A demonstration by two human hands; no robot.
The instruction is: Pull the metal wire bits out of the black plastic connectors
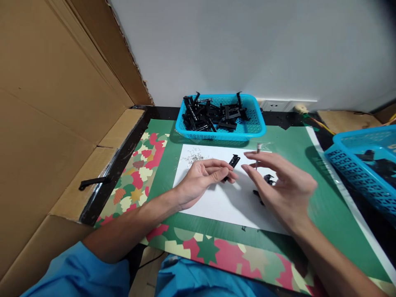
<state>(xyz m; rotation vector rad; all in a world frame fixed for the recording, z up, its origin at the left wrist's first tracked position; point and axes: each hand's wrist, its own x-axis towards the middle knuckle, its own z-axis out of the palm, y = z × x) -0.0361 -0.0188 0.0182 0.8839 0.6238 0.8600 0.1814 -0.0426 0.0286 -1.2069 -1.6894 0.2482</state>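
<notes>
My left hand, fingers closed, grips a slim black plastic part whose upper end sticks out past the fingertips. Close by on the right, my right hand is curled round a thin, upright metal rod-like tool; its exact kind is not clear. Its thumb and index fingertips are apart, a short gap from the black part. Under both hands lies a white sheet. Small black pieces rest on it, partly hidden by my right hand. A pile of tiny thin wire pieces lies beyond my left hand.
A blue basket full of black plastic parts stands at the back. Another blue basket with black parts is at right. One black part lies on the cardboard edge at left. Wall sockets and a plug are behind.
</notes>
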